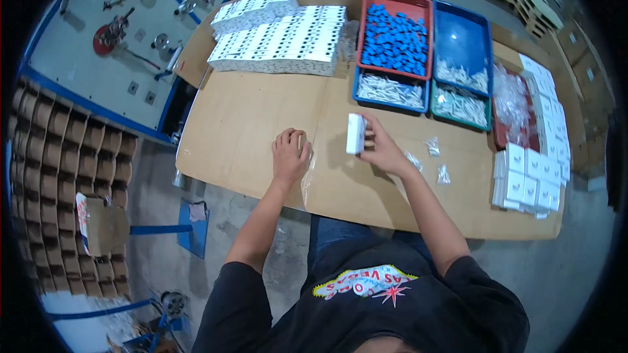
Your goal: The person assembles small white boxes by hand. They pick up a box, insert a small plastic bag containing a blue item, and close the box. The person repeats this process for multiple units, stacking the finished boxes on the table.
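Observation:
My right hand (383, 147) grips a small white box (355, 134) by its right side, holding it upright above the cardboard-covered table (248, 131). My left hand (291, 155) rests on the cardboard to the left of that box, its fingers bent a little and apart, with nothing visible in them. Just right of my right hand lie small clear plastic bags (432, 146) with whitish contents. One of them is partly hidden behind my right wrist.
Stacked white boxes (278, 46) fill the far left. Farther right stand a red tray of blue pieces (396, 39), a blue tray (463, 36) and lower trays of white pieces (390, 91). More white boxes (530, 180) and clear plastic bags (512, 101) occupy the right edge.

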Demonstrator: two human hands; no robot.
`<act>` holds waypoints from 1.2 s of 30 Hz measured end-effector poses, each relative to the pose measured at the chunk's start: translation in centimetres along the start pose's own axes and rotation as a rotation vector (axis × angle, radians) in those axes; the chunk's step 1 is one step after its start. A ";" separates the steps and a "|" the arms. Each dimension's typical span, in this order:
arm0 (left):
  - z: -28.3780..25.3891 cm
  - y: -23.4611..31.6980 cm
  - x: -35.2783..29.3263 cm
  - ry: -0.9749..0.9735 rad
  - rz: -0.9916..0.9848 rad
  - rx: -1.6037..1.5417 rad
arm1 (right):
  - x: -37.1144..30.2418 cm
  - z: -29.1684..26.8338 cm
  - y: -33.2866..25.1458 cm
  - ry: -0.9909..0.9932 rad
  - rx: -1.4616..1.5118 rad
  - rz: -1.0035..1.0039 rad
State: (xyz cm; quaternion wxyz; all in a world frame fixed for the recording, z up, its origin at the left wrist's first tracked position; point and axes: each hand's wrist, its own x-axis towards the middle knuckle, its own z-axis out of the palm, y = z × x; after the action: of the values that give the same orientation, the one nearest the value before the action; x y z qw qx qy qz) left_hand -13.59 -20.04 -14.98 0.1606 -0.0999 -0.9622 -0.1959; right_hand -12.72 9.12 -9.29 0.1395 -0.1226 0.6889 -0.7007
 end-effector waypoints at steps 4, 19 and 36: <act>0.9 0.6 -0.3 0.014 0.037 0.215 | -7.8 0.1 1.4 -0.001 0.137 0.034; -4.4 20.6 -5.7 -0.981 -0.911 -1.624 | -15.5 2.0 -1.3 0.254 -0.459 -0.371; -2.2 23.1 -9.4 -0.699 -0.730 -1.874 | -17.1 2.1 1.5 0.292 -0.686 -0.544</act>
State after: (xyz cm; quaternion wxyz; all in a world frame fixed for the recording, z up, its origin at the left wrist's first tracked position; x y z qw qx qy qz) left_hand 1.59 -1.31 -8.33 -0.3338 0.0601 -0.3921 -0.8551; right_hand 3.96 13.36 -10.37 -0.1966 -0.2380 0.8363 -0.4531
